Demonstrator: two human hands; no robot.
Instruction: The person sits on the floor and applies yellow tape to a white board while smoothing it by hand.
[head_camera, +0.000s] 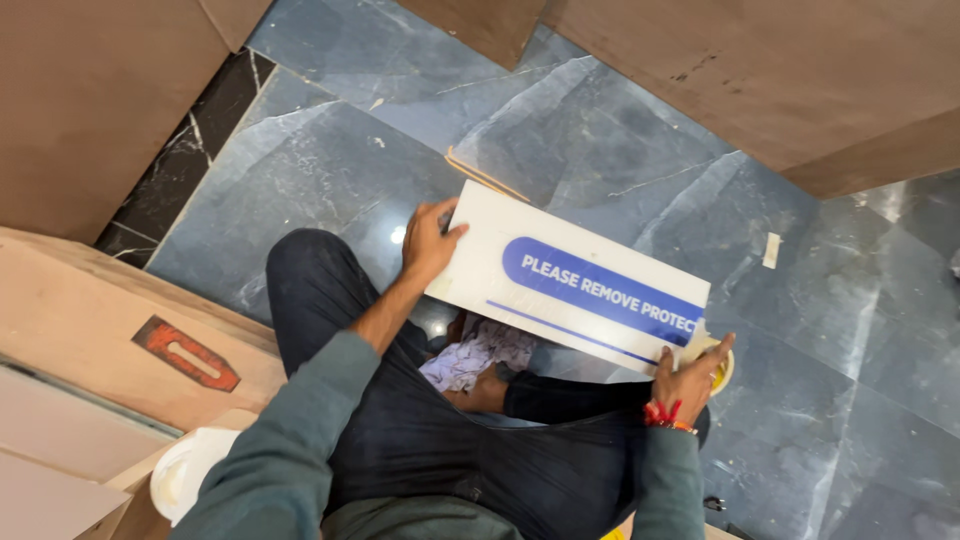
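Lower left: cardboard box (120, 330) with a red mark, white round object (185, 470) below it. Centre: left hand (428, 243) grips the upper-left corner of a white rectangular panel (560, 275) with blue banner, tilted over the lap above grey marble floor (600, 130). Right hand (690, 375) clasps the panel's lower-right corner. Crumpled white cloth (478, 352) under the panel.

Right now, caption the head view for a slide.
Seated person's left hand and right hand grip a white panel above the blue marble floor.
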